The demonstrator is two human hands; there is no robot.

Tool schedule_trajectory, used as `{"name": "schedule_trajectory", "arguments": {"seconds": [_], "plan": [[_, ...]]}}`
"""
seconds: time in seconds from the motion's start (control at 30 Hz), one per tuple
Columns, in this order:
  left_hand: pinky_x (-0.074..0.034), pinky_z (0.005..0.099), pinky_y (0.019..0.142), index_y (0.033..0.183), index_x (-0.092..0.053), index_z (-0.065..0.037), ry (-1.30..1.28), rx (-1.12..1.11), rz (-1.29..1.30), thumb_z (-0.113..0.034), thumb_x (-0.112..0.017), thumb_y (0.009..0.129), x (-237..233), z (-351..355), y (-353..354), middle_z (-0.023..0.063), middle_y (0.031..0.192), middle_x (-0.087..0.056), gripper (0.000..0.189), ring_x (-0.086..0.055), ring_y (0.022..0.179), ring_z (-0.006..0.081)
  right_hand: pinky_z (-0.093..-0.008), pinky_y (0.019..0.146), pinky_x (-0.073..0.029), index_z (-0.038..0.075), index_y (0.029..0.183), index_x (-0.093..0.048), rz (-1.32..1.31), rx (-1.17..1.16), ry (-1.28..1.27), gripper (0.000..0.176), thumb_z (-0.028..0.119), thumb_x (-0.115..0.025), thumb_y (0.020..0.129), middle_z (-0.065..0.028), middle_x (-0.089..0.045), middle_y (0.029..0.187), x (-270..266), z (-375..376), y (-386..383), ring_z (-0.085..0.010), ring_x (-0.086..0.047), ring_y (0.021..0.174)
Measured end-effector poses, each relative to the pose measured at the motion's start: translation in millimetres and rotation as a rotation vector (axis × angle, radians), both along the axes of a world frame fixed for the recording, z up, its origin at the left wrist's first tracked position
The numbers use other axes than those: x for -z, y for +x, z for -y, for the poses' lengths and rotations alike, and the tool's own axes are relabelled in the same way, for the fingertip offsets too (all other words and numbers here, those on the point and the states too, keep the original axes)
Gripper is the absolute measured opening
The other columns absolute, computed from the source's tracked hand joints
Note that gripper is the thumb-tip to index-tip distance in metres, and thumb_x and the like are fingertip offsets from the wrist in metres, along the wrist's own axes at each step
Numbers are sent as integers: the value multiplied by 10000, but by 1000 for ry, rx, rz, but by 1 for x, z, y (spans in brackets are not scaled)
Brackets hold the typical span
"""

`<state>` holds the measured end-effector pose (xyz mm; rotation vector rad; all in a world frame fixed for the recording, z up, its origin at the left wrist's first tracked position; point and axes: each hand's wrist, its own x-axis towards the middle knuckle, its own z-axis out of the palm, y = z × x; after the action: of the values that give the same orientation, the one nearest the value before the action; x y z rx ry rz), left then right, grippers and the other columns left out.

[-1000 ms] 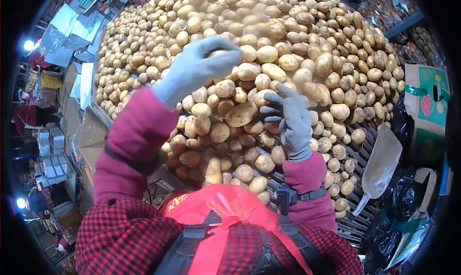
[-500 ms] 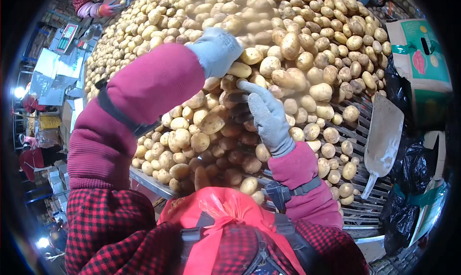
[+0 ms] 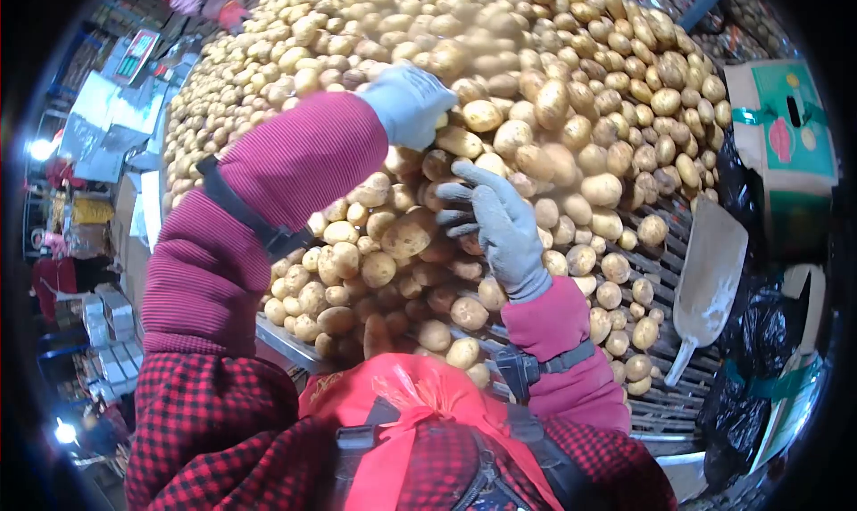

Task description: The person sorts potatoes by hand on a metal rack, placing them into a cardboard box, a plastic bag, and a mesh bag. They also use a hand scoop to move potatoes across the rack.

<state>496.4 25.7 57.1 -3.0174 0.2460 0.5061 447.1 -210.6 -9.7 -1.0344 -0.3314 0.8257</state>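
Many loose potatoes [image 3: 406, 234] lie heaped in front of me. My left hand [image 3: 408, 105], in a pale grey-blue glove, is over the middle of the heap with its fingers curled downward. Its fingertips are mostly hidden, and I cannot make out what lies in them. Just to its right is an oblong potato [image 3: 459, 141]. My right hand [image 3: 502, 230], gloved in grey, is lower and to the right, its bent fingers apart and pointing left over a shadowed dip in the heap. No potato shows in it.
A metal scoop [image 3: 708, 274] lies on the slatted rack [image 3: 683, 234] at right. Beyond it are a green and white carton [image 3: 786, 123] and black plastic bags [image 3: 763, 319]. Another person's gloved hand [image 3: 234, 16] is at the far left edge, near a scale [image 3: 138, 54].
My right hand's fingers have spread and lifted slightly from the potatoes. My left hand stays near the same spot, slightly lower in view. The view has shifted a little.
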Motion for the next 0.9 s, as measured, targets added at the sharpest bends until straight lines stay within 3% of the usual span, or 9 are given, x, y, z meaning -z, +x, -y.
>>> {"name": "schedule_trajectory", "arguments": {"seconds": [0.07,0.2,0.27,0.43,0.53,0.6,0.67,0.77,0.9], "plan": [[-561,500,771,1210,-608,-112,41,-90,28,-182,-652,831,-2,6,-15,170,1037,-718,388,-719,944,376,-271,790,-575,13,1457,-518,-17,0,-4,413,234,-472,1110,-125,-702,1213,-1,0,-1,-156,-704,958],[-557,486,826,1237,-606,-130,-347,-318,348,-262,-721,826,16,-17,-65,177,1077,-707,447,-704,1011,386,-297,785,-582,-8,1478,-482,16,5,20,465,276,-459,1111,-163,-688,1223,3,-2,0,-198,-711,952],[-546,414,927,1384,-604,-162,-696,-376,436,-268,-802,825,7,-29,-110,166,1205,-697,602,-700,1046,329,-331,787,-594,-17,1466,-483,37,28,-20,494,321,-457,1107,-198,-674,1236,5,-3,-1,-233,-713,965],[-552,308,902,1443,-571,-89,-1970,-917,619,-126,-759,918,-4,-28,-262,71,1222,-679,559,-659,1044,152,-336,803,-583,-2,1509,-432,201,81,-134,597,429,-437,1097,-205,-643,1291,9,-4,-3,-249,-702,954],[-553,315,929,1426,-576,-58,-1844,-1138,975,-72,-671,967,-26,-22,-354,101,1284,-658,469,-629,1158,184,-334,815,-562,2,1528,-424,295,61,-142,611,428,-430,1091,-191,-628,1304,6,-6,-7,-243,-679,965],[-534,322,989,1424,-564,-49,-1410,-953,1325,-64,-519,1040,9,-20,-411,152,1447,-536,387,-575,1264,204,-332,824,-549,1,1535,-417,303,105,-193,620,427,-429,1084,-188,-618,1300,-3,-10,-16,-240,-664,961],[-576,322,885,1427,-560,-73,-1703,-1207,1416,-205,-562,1045,11,-15,-458,159,1360,-594,404,-629,1160,216,-344,860,-536,10,1533,-417,300,54,-153,617,429,-430,1080,-185,-600,1318,2,-9,-13,-249,-647,1012],[-589,343,700,1392,-572,-88,-1790,-1457,1541,-454,-641,980,25,2,-502,101,1116,-677,555,-669,852,204,-306,851,-493,79,1545,-425,419,62,-223,606,414,-481,1043,-138,-567,1380,4,-8,-13,-227,-603,1038],[-573,339,631,1276,-613,-80,-1835,-1608,1477,-474,-664,956,70,25,-538,91,1064,-672,511,-671,786,212,-388,977,-421,127,1570,-412,398,91,-315,629,431,-477,1024,-126,-538,1460,6,-11,-8,-264,-575,1168]]}}
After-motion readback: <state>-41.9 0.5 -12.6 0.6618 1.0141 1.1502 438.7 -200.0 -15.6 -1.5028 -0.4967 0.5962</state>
